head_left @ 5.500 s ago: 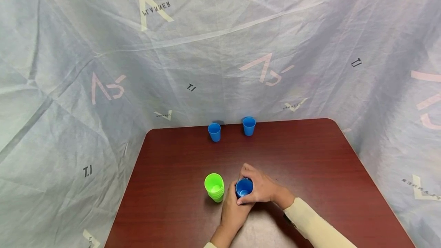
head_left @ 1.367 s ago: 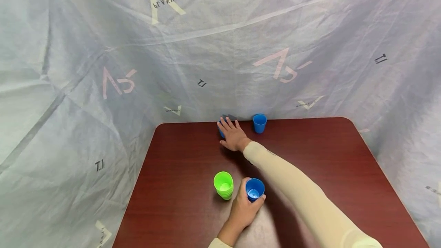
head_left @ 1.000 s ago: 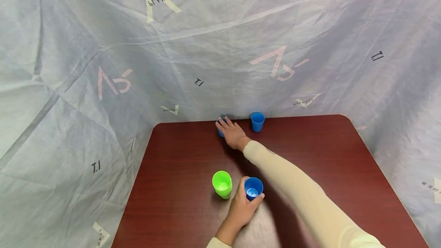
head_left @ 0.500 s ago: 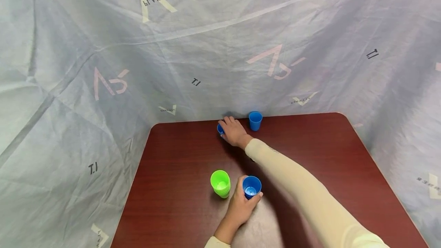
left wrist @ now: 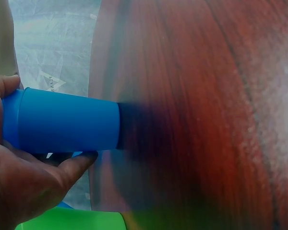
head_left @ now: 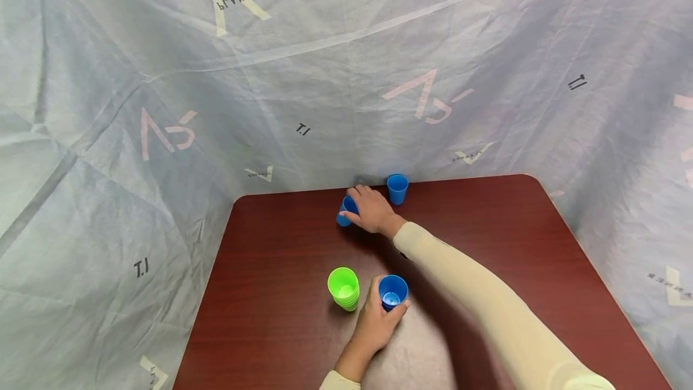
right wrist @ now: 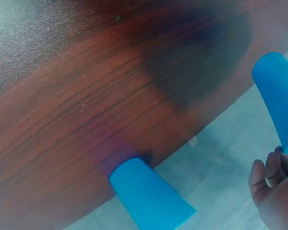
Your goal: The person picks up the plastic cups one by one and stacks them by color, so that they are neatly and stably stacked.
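My left hand (head_left: pixel 373 324) grips a stack of blue cups (head_left: pixel 393 289) near the middle front of the table; the left wrist view shows the outer blue cup (left wrist: pixel 72 120) between thumb and fingers. Farther back, my right hand (head_left: pixel 372 209) holds a single blue cup (head_left: pixel 344 216) by its rim, tilted, with the thumb on the near side. At the right of the right wrist view, fingertips touch this cup (right wrist: pixel 278 98). Left of the left hand stands a stack of bright green cups (head_left: pixel 343 287).
Another blue cup (head_left: pixel 397 189) stands upright at the table's far edge, just beyond the right hand. The dark red table (head_left: pixel 260 294) ends at a grey cloth (head_left: pixel 303 95) hanging behind and on both sides. My right sleeve (head_left: pixel 476 287) stretches over the table's right half.
My right hand has gone from flat, spread fingers over the far blue cup to gripping it. That cup is now tilted and slightly nearer. The left hand still holds its stack.
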Action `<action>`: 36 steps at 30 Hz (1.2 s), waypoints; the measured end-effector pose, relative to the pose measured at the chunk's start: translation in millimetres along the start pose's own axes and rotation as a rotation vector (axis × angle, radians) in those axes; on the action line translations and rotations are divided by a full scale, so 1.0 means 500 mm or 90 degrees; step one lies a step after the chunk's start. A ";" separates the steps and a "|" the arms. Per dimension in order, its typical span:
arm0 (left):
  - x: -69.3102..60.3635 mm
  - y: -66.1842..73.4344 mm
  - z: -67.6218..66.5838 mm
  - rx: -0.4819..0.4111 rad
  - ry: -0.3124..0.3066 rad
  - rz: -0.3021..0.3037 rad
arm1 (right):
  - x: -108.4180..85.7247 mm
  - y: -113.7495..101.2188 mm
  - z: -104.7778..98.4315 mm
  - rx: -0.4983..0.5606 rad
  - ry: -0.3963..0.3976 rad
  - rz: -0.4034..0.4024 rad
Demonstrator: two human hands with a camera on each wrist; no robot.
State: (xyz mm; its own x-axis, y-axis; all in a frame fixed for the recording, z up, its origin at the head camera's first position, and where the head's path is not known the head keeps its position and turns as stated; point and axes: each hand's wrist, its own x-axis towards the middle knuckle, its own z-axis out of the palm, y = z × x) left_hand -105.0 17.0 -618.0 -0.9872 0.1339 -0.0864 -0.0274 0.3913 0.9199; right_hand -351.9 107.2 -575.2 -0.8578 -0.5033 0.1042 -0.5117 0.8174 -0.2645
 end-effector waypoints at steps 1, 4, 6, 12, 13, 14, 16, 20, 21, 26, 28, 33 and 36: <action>0.000 0.000 -0.001 0.000 -0.002 -0.001 | -0.002 0.000 -0.001 0.005 0.009 -0.004; 0.001 0.000 -0.002 -0.003 -0.007 -0.002 | -0.010 0.001 -0.004 0.008 0.026 -0.017; 0.000 -0.001 -0.003 -0.004 -0.010 -0.005 | -0.018 0.000 -0.005 0.010 0.036 -0.037; 0.000 0.002 -0.003 -0.004 -0.008 -0.008 | -0.043 -0.007 -0.016 -0.013 0.079 -0.107; 0.000 0.003 -0.003 -0.003 -0.007 -0.008 | -0.048 -0.009 -0.019 -0.013 0.087 -0.112; 0.000 0.004 -0.003 0.000 -0.005 -0.007 | -0.052 -0.011 -0.023 -0.010 0.094 -0.116; 0.001 0.004 -0.003 0.001 -0.005 -0.006 | -0.060 -0.013 -0.031 -0.008 0.107 -0.118; 0.000 0.005 -0.003 0.004 -0.009 -0.011 | -0.077 -0.011 -0.045 0.002 0.122 -0.111; 0.001 0.005 -0.003 0.004 -0.010 -0.014 | -0.080 -0.010 -0.048 0.004 0.125 -0.107; 0.004 0.003 0.000 0.002 -0.008 -0.013 | -0.094 -0.002 -0.058 0.032 0.138 -0.096; 0.004 0.002 0.000 -0.001 -0.009 -0.012 | -0.099 0.000 -0.060 0.048 0.142 -0.097; 0.004 0.005 0.002 -0.008 -0.011 -0.017 | -0.117 0.003 -0.069 0.076 0.152 -0.100; 0.004 0.005 0.003 -0.010 -0.015 -0.016 | -0.131 0.003 -0.076 0.088 0.166 -0.102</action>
State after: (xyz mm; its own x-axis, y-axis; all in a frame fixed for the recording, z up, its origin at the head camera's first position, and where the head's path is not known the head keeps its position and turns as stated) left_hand -106.9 19.7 -616.4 -0.9821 0.1461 -0.1188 -0.0550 0.3807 0.9231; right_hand -298.1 152.2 -546.2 -0.7595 -0.5189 0.3923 -0.6450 0.6790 -0.3507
